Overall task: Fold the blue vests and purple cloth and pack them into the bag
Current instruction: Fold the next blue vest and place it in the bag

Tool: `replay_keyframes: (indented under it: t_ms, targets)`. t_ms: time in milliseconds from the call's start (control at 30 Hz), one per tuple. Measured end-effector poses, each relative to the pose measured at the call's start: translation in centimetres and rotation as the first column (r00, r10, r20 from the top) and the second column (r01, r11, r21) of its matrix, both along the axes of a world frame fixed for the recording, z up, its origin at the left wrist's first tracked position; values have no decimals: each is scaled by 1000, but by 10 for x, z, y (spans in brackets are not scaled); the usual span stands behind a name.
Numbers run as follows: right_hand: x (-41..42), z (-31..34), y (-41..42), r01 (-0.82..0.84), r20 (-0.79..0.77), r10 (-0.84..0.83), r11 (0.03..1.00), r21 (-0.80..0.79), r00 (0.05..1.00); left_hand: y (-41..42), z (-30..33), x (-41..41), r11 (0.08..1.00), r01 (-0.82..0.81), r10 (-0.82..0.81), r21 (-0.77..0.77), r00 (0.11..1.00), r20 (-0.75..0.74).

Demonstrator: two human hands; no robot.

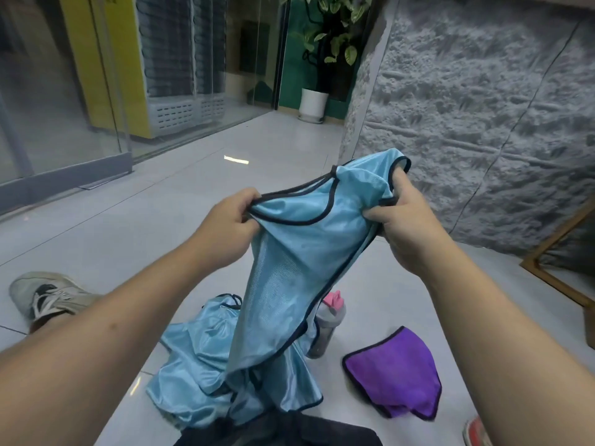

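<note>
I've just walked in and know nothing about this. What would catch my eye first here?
Most likely the shiny blue vest held up in mid-frame, gripped at its dark-trimmed top by the left hand and the right hand. Beneath it, a second blue vest lies crumpled on the pale tiled floor. To its right lies a vivid purple cloth, with a pink-capped bottle between them.

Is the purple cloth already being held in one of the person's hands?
No, the purple cloth lies on the floor, while the left hand and right hand grip a blue vest.
</note>
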State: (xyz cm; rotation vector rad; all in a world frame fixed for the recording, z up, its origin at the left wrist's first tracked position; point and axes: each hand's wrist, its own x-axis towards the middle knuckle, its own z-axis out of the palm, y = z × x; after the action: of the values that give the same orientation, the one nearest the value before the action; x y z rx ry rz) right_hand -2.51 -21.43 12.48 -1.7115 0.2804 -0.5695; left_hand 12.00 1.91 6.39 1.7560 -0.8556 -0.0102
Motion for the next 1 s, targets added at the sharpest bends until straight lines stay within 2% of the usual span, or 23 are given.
replay_keyframes:
  t_ms: [167, 267, 367, 433, 533, 567, 633, 700, 733, 867, 1000]
  targets:
    - [8, 16, -11, 90, 80, -96, 993, 72, 992, 1, 31, 0, 998, 61, -62, 31, 998, 14]
    - [16, 27, -14, 158, 92, -166, 983, 90, 982, 1, 41, 1, 993, 115, -114, 16, 992, -45]
    - [22, 41, -10, 168, 104, -188, 970, 177, 977, 3, 49, 1, 978, 201, -208, -64, 969, -136]
    - [25, 50, -7, 158, 128, -191, 960, 233, 973, 4, 55, -1, 951, 256, -296, -174, 917, -267]
    - [28, 58, -3, 124, 169, -186, 938, 324, 968, 5, 55, -1, 897, 298, -429, -326, 761, -486]
    - [28, 59, -4, 118, 175, -190, 927, 355, 966, 6, 52, 0, 894, 289, -439, -341, 715, -545]
    - [27, 61, -4, 107, 167, -184, 916, 387, 969, 5, 45, -1, 930, 268, -367, -252, 673, -642]
    - [27, 65, -3, 98, 159, -171, 916, 389, 972, 1, 42, -3, 952, 296, -273, -74, 719, -639]
    - [27, 68, -3, 97, 168, -175, 915, 392, 970, -2, 47, -5, 953, 303, -260, -32, 753, -604]
    - [33, 85, -12, 62, 282, -214, 883, 466, 935, -8, 86, -10, 939, 262, -337, -223, 834, -438]
    - [40, 87, -20, 145, 207, -231, 921, 362, 951, -10, 90, -11, 979, 203, -199, -12, 946, -257]
